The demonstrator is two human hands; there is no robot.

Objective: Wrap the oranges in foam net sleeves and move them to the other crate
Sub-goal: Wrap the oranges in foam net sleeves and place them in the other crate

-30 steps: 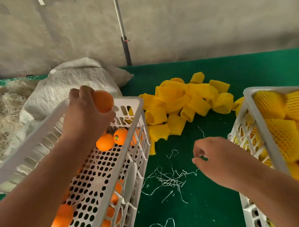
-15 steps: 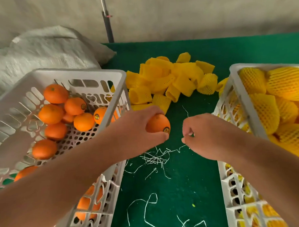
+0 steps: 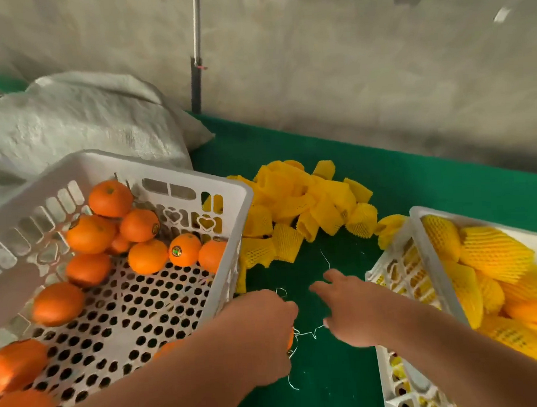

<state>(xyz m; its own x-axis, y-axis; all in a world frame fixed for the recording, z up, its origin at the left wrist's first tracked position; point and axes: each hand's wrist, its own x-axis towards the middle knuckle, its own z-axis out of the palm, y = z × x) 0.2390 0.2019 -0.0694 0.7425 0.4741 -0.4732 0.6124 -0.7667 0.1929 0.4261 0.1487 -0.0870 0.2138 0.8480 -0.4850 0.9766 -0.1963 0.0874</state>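
Observation:
My left hand [image 3: 263,332] grips an orange [image 3: 290,339] low over the green table, between the two crates; only a sliver of the fruit shows past my fingers. My right hand [image 3: 348,307] is open, fingers stretched toward the pile of yellow foam net sleeves [image 3: 298,208] and still short of it. The white crate on the left [image 3: 234,232] holds several bare oranges [image 3: 148,256]. The white crate on the right [image 3: 429,257] holds several oranges wrapped in yellow sleeves [image 3: 494,255].
A grey woven sack [image 3: 82,119] lies behind the left crate. White string scraps [image 3: 310,333] litter the green table cover [image 3: 414,178] between the crates. A metal pole [image 3: 196,68] stands against the grey tent wall at the back.
My left hand lifted an orange out of the left crate and brought it down between the crates. My right hand uncurled and reached forward toward the sleeves.

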